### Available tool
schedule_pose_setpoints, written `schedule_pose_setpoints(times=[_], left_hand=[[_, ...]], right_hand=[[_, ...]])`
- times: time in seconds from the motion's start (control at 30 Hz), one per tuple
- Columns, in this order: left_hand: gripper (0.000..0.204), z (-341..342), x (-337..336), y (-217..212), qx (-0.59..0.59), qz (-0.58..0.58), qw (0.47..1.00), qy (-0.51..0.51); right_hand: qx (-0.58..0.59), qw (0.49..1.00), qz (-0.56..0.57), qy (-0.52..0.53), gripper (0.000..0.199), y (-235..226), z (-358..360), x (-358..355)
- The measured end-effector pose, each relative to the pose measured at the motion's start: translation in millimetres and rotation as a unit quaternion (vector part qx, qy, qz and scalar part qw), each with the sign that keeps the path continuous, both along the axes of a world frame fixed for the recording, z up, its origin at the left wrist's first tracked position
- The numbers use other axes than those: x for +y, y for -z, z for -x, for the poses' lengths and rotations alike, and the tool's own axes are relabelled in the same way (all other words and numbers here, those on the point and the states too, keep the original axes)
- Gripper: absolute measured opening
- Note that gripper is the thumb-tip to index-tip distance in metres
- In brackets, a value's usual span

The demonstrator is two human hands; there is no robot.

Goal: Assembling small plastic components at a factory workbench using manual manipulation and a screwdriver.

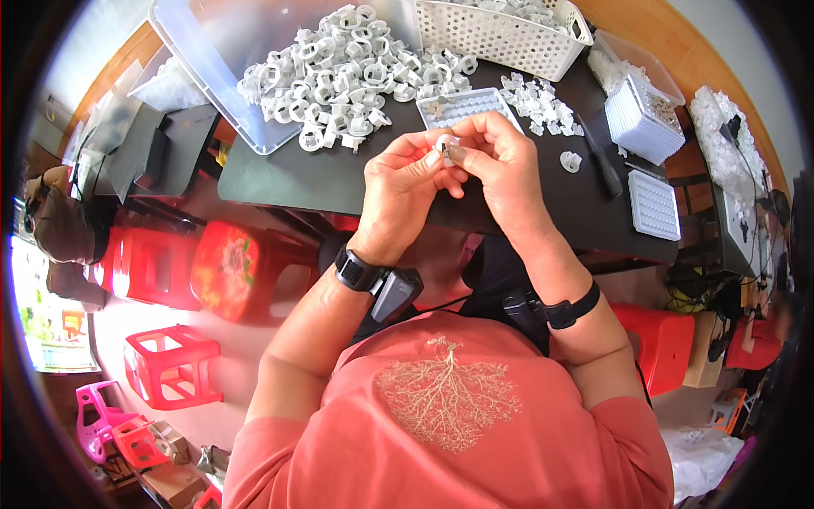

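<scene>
Shirt (458, 407); pinched two-handed grip (509, 170), white part (445, 143)

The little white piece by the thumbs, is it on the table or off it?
Off the black table: the left hand and right hand pinch the white piece between their fingertips.

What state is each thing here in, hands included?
White piece: held, partly hidden
Left hand: pinching it
Right hand: pinching it
Ring parts: heaped loose
Clear tub: open
Basket: open, loaded
Tray stack: piled up
Far-right tray: lying flat
Black tool: lying down
</scene>
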State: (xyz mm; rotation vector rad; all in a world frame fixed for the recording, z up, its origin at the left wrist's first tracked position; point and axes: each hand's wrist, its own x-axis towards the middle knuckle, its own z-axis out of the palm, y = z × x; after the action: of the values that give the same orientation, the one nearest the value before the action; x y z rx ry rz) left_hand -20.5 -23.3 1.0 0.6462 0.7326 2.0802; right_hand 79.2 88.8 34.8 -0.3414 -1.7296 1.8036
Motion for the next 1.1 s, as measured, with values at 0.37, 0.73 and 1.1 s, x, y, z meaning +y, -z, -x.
schedule_pose_setpoints(times=[0.37, 0.73, 1.1], left_hand=[[0.035, -8.1, -4.2, -9.6, 0.007, -0.001, 1.000, -0.020], [0.034, -8.5, -0.7, -4.6, 0.015, 0.016, 0.999, -0.037], [0.032, -9.1, -2.0, -3.8, 0.031, 0.045, 0.997, -0.046]], right_hand=[[0.035, 0.998, -0.056, 0.007, 0.008, -6.5, -9.2, -4.0], [0.050, 0.963, -0.267, -0.002, 0.010, 3.9, -11.1, 10.5], [0.038, 0.984, -0.171, -0.035, 0.010, 3.9, -12.2, 6.6]])
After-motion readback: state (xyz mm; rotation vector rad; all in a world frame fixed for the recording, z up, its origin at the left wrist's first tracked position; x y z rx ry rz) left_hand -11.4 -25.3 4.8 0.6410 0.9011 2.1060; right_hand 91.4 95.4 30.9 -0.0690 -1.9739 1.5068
